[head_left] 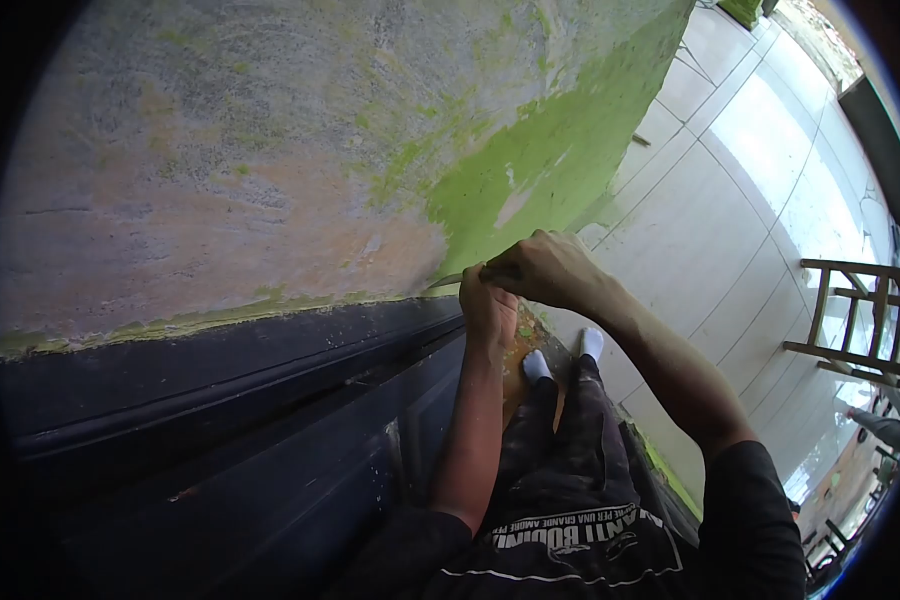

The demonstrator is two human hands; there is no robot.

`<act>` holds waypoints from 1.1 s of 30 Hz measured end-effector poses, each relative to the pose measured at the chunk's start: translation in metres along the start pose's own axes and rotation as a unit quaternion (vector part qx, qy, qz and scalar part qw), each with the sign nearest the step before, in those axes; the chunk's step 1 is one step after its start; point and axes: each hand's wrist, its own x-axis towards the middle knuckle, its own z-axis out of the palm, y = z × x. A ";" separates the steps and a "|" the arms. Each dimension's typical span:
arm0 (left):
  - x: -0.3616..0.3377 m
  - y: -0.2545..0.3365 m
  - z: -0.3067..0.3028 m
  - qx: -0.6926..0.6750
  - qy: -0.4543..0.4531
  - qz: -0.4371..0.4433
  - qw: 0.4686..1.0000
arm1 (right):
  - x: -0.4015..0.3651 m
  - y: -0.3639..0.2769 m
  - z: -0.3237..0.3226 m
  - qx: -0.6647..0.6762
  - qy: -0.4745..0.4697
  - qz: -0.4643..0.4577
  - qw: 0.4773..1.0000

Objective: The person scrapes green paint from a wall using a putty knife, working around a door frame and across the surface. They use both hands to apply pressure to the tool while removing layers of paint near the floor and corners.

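The wall (270, 150) shows worn grey and pinkish patches, with green paint (530, 170) remaining at its right part. My left hand (487, 312) is closed close to the wall, beside the edge of the dark frame (250, 345). Over it, my right hand (545, 268) is bent down with its fingers closed, touching the left hand. A thin, narrow tool (448, 281) sticks out leftward from the hands against the wall's lower edge. Which hand bears its grip is hard to make out, but both are around it.
Below lies a tiled floor (690, 250). A wooden ladder-like stand (855, 310) is at the right. My feet in white socks (591, 343) rest on a brown, paint-flecked surface (516, 375). A small stick (641, 140) lies near the wall.
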 end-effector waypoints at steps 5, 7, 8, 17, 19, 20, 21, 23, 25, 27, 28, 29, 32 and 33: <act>0.024 0.001 -0.037 -0.074 -0.024 -0.005 0.997 | 0.017 -0.016 0.000 -0.042 -0.024 0.049 0.998; 0.008 -0.003 -0.010 -0.045 0.066 0.019 0.997 | 0.022 -0.009 0.022 -0.074 -0.032 0.076 0.994; 0.000 -0.003 -0.008 -0.004 0.087 0.009 0.996 | 0.017 -0.011 0.030 -0.070 -0.026 0.069 0.995; 0.008 -0.002 -0.015 0.009 0.091 0.014 0.996 | 0.026 -0.011 0.023 -0.050 -0.037 0.074 0.995; 0.002 0.006 -0.006 0.029 0.083 -0.017 0.996 | 0.010 -0.020 0.016 -0.060 -0.031 0.077 0.995; -0.004 0.008 0.004 0.053 0.091 -0.007 0.994 | 0.001 -0.027 0.013 -0.045 -0.009 0.095 0.994; -0.011 0.007 0.006 0.076 0.105 0.001 0.992 | -0.008 -0.031 0.012 -0.028 0.007 0.113 0.993; -0.014 0.005 0.003 0.093 0.099 -0.011 0.991 | -0.020 -0.028 0.016 0.005 -0.002 0.145 0.989; -0.021 -0.005 -0.017 0.291 0.100 -0.061 0.950 | -0.047 -0.018 0.045 0.159 0.058 0.176 0.970; -0.021 -0.037 -0.057 0.348 0.103 0.031 0.931 | -0.078 -0.027 0.077 0.218 0.130 0.181 0.950; -0.035 -0.032 -0.037 0.277 0.087 0.027 0.957 | -0.088 -0.028 0.093 0.221 0.129 0.178 0.950; -0.051 -0.025 -0.014 0.203 0.070 0.023 0.976 | -0.097 -0.028 0.110 0.231 0.143 0.171 0.947; -0.054 -0.038 -0.028 0.174 0.068 0.070 0.980 | -0.095 -0.009 0.149 0.254 0.172 0.140 0.941; -0.053 -0.046 -0.042 0.179 0.070 0.068 0.979 | -0.096 -0.005 0.163 0.267 0.185 0.118 0.938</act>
